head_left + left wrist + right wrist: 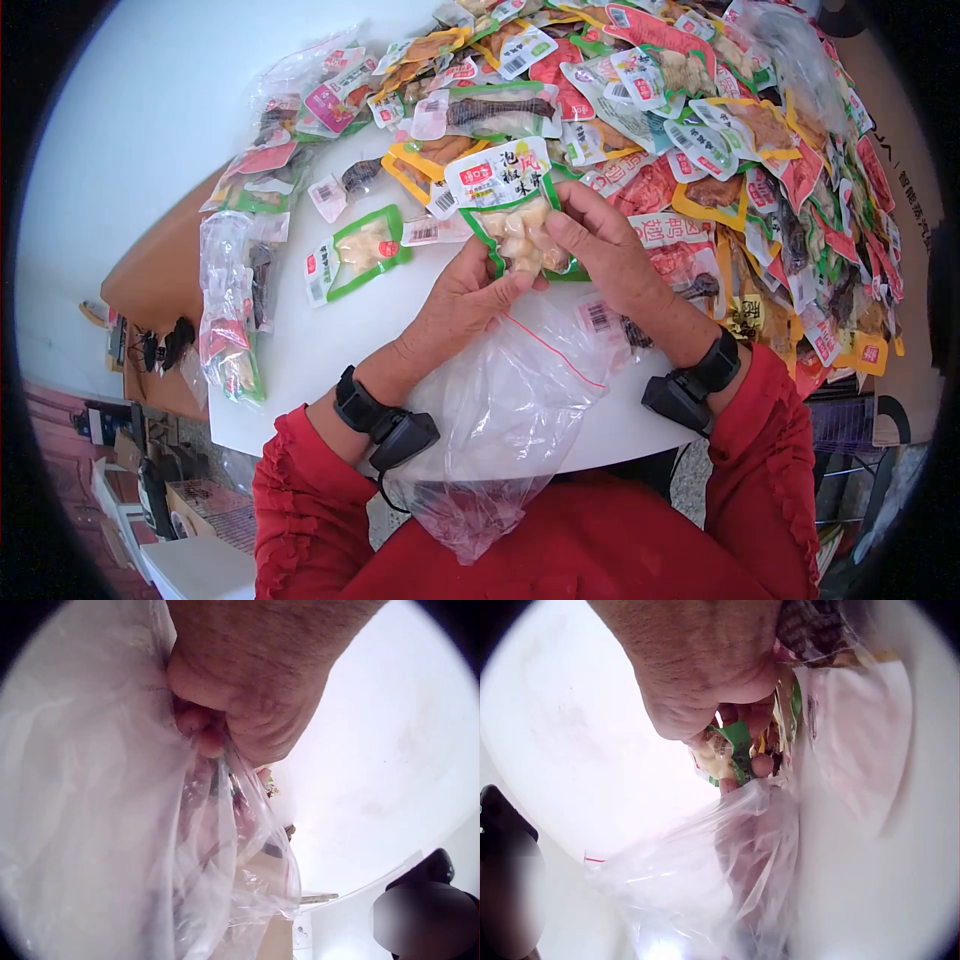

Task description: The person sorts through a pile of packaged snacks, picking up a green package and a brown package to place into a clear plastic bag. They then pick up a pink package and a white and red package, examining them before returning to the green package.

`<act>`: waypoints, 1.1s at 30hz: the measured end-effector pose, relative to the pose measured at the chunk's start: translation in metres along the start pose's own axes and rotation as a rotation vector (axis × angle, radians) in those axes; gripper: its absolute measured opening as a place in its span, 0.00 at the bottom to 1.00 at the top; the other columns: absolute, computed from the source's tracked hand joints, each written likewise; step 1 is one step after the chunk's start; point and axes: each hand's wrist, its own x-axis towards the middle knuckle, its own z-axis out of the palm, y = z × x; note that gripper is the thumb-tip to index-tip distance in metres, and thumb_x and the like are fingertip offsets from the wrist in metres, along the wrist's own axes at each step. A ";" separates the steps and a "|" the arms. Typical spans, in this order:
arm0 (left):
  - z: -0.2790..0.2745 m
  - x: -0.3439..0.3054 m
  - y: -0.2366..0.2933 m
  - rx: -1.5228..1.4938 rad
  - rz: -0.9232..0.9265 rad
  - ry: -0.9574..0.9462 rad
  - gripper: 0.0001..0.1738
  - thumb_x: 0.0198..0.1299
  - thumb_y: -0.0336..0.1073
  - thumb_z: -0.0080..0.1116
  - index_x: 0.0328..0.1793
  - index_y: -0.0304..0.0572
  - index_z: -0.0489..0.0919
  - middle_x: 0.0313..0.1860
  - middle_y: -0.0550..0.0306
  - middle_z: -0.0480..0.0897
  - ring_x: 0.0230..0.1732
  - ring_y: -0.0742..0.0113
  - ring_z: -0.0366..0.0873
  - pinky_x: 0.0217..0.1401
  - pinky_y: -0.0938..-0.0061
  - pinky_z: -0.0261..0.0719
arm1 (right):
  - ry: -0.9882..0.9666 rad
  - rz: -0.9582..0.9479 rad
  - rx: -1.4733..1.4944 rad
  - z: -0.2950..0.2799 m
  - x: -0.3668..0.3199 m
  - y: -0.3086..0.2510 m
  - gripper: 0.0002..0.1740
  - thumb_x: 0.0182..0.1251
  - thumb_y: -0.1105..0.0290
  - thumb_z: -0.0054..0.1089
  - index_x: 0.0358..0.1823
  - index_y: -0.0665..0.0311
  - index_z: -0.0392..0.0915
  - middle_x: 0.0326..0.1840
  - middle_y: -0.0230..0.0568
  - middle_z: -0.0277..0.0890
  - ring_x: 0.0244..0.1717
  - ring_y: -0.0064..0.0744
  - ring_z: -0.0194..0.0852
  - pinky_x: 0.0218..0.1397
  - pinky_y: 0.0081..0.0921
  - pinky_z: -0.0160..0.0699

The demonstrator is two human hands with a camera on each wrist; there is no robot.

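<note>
While we're pinching the green-edged snack packet (515, 215) just above the white table (330, 340), our right hand (610, 250) is curling fingers round its side; our left hand (465, 305) is gripping the clear zip bag (510, 400) at its rim, apparently holding the mouth open beneath. Behind, a heap of snack packets (720, 150) is lying spread out.

I count two hands, the left hand (455, 305) and the right hand (610, 255), and two black wrist cameras (400, 435). Between the hands is one green-edged plastic snack packet (515, 215). Under them is one clear zip bag (510, 400). Left of the left hand lies a second green-edged packet (365, 250). Beyond both hands are colourful packets (700, 130), too many to count.
</note>
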 end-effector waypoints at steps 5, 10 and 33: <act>-0.007 -0.001 -0.003 0.058 -0.053 0.001 0.26 0.63 0.41 0.51 0.63 0.44 0.58 0.42 0.63 0.78 0.29 0.86 0.67 0.25 0.89 0.64 | 0.091 -0.008 -0.159 -0.004 0.000 0.007 0.13 0.68 0.68 0.45 0.49 0.69 0.67 0.37 0.30 0.68 0.41 0.16 0.64 0.45 0.16 0.68; -0.007 -0.001 -0.005 0.036 -0.050 -0.007 0.26 0.63 0.40 0.51 0.63 0.44 0.58 0.41 0.63 0.79 0.26 0.86 0.66 0.23 0.90 0.62 | 0.105 -0.035 -0.154 -0.004 0.001 0.011 0.12 0.68 0.69 0.43 0.47 0.69 0.67 0.37 0.30 0.68 0.40 0.16 0.64 0.43 0.16 0.67; -0.001 -0.005 0.010 0.055 -0.162 0.105 0.19 0.62 0.41 0.52 0.56 0.42 0.67 0.31 0.66 0.76 0.23 0.85 0.63 0.25 0.90 0.60 | 0.144 0.072 0.008 -0.004 0.001 0.006 0.08 0.65 0.66 0.47 0.39 0.62 0.69 0.27 0.24 0.68 0.25 0.09 0.63 0.24 0.10 0.63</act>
